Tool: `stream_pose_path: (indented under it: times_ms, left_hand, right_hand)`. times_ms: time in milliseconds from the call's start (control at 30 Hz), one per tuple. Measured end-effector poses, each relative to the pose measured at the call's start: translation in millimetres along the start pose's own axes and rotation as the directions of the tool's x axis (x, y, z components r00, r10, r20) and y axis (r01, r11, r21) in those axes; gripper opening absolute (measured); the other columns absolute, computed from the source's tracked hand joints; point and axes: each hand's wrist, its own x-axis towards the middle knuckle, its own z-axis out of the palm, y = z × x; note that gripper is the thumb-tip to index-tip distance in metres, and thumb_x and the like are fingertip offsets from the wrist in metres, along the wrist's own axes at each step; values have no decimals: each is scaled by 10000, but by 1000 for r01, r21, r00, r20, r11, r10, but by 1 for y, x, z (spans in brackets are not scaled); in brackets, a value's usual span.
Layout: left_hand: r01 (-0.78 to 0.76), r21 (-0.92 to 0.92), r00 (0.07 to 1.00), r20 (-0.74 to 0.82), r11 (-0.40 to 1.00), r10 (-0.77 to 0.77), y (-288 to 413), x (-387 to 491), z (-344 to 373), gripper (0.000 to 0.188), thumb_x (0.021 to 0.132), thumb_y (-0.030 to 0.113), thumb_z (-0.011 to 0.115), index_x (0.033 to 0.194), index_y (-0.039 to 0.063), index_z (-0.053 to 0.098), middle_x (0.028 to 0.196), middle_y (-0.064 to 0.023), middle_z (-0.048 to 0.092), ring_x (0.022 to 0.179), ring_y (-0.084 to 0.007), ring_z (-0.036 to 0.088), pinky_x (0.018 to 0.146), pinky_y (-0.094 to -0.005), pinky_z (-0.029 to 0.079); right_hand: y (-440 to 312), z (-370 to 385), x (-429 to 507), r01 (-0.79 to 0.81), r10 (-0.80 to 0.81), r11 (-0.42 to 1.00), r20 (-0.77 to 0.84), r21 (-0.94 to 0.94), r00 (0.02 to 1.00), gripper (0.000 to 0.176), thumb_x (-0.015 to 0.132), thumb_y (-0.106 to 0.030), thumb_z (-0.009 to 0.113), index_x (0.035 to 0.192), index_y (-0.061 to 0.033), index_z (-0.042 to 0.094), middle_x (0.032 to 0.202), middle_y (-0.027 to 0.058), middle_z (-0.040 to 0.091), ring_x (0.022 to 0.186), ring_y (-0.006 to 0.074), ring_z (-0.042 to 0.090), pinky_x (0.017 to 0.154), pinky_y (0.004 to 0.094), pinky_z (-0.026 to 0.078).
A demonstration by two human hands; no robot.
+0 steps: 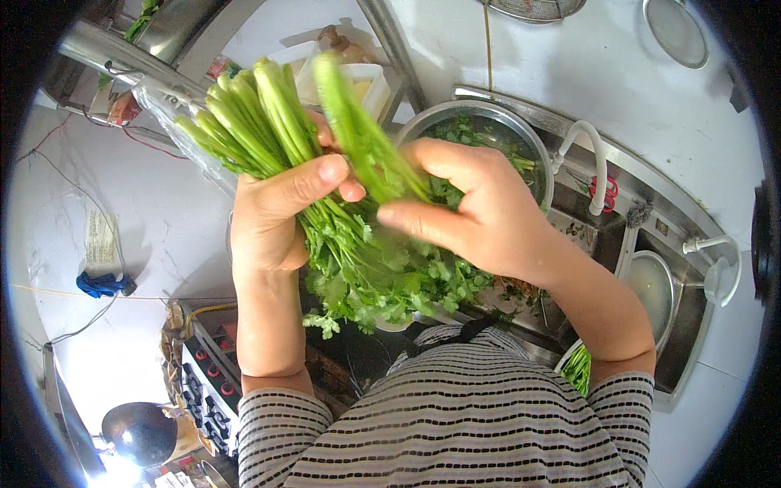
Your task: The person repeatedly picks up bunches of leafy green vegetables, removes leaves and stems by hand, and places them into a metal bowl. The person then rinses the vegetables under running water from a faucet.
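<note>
My left hand is closed around a thick bunch of cilantro, its cut stem ends pointing up and its leaves hanging below. Between the thumb and fingers of my right hand is a smaller bundle of green stems, blurred, just right of the bunch. Behind my right hand, a round metal basin holds water and more leafy greens. Part of the held leaves and of my left fingers is hidden behind the stems.
A metal double sink with white curved faucets lies to the right. Red-handled scissors and a scouring pad rest by its rim. A second basin holds cloudy liquid. A stove and a wok are at lower left.
</note>
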Motion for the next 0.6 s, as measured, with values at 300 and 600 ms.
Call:
stream_pose_path:
  times_ms: [300,600]
  left_hand:
    - [22,146,981,-195,989,8,5,-5,-36,247,718,13,688,904,5,526,836,-166,619,619,-177,561,624,-290,479]
    - [-36,105,983,-174,994,54,-2,-1,-38,231,725,40,691,885,12,528,808,-144,614,622,-176,561,661,-307,485]
  right_hand:
    - [38,-51,13,74,225,802,-416,592,881,348,923,-245,427,1131,12,536,799,55,596,728,152,524,717,304,434]
    - [44,-107,11,290,-40,249,-289,924,957,452,957,-404,384,1073,4,540,637,-33,323,611,92,366,769,302,376]
